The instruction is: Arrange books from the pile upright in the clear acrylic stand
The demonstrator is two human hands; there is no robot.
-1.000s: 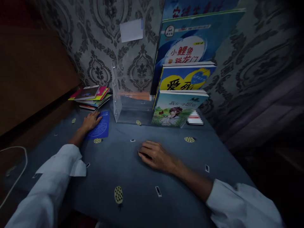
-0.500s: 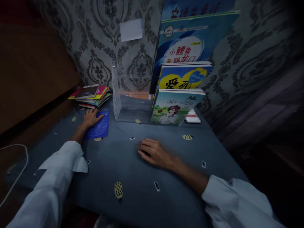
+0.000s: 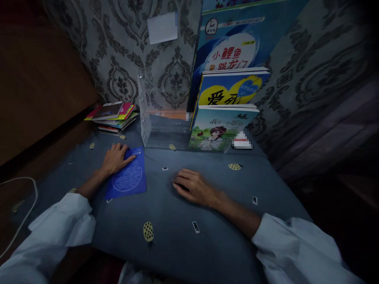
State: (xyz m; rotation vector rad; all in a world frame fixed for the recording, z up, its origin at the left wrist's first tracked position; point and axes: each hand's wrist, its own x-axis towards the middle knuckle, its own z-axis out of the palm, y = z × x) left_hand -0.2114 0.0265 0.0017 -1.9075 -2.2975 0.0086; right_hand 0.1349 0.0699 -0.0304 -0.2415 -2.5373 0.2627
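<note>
My left hand (image 3: 115, 159) lies on a blue booklet (image 3: 128, 177) at the left of the table, its fingers lightly bent and the thumb spread over the top edge. White print in a round outline covers the booklet's face. My right hand (image 3: 192, 187) rests on its side near the table's middle, fingers loosely curled in, with nothing seen in them. Beyond it, a clear acrylic book rack (image 3: 144, 118) stands against the wall. In its right half, picture books lean in tiers, a green-blue one (image 3: 220, 126) in front and a blue-and-yellow one (image 3: 207, 88) behind.
A stack of thin books (image 3: 115, 116) sits at the back left, beside a brown wooden panel (image 3: 38, 90). A white cable (image 3: 34, 193) hangs at the left edge. The patterned grey cloth covers the table (image 3: 213, 244). A white card (image 3: 162, 28) is on the wall.
The blue booklet has slid toward me and slightly right under my left hand, away from the stack. My right hand stays in nearly the same place.
</note>
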